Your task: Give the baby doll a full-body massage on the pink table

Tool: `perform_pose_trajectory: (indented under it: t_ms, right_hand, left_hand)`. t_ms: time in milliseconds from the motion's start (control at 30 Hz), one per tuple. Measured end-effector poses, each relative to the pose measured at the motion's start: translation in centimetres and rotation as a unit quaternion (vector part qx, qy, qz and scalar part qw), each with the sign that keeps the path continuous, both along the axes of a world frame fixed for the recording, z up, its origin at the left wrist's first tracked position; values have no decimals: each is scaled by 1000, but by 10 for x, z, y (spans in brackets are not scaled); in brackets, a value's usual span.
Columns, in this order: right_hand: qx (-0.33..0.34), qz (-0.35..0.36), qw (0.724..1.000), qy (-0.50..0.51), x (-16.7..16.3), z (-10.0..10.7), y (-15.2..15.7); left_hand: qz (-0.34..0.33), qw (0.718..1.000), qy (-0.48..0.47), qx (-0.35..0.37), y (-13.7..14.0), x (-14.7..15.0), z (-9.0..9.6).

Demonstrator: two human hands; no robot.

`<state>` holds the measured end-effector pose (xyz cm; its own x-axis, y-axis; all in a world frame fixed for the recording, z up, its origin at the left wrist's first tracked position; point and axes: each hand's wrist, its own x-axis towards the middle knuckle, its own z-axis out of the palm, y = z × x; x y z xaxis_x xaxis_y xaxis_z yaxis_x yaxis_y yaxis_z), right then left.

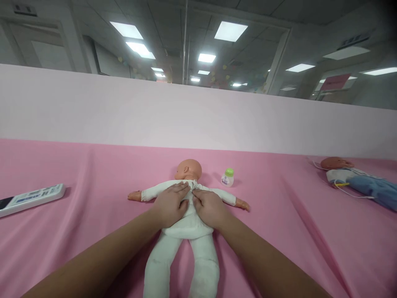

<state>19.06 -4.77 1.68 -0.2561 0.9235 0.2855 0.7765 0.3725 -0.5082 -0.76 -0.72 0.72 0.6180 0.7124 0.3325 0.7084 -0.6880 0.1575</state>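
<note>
A baby doll [187, 234] with a soft white cloth body lies stretched out on the pink sheet, arms spread to both sides. Its head is turned to the left, and its back appears to face up. On the left side of its upper body rests my left hand [171, 205], laid flat with the fingers extended. My right hand [209, 207] lies on the right side of the torso, fingers reaching toward the neck. Both palms press on the cloth and hide part of it. Beside the doll's right-hand arm stands a small clear bottle [227, 179] with a green cap.
Pink sheet [266, 231] covers the surface, with folds at both sides. A long white device [34, 198] with a dark screen lies at left. Another doll [366, 182] in blue clothing, with a white cord, lies at far right. A white panel [186, 120] and glass stand behind.
</note>
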Motion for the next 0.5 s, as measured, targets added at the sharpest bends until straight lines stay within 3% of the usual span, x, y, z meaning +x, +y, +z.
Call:
perform_pose_trajectory:
  t_ms: [233,500]
  right_hand:
    - [63,-21,998,10,2,-14,4]
    - [-23,-14,999,-32,1,-13,9]
  left_hand:
    - [-16,997,15,73,-3,-3,-6]
    - [-32,999,43,-2,5,-1,-10]
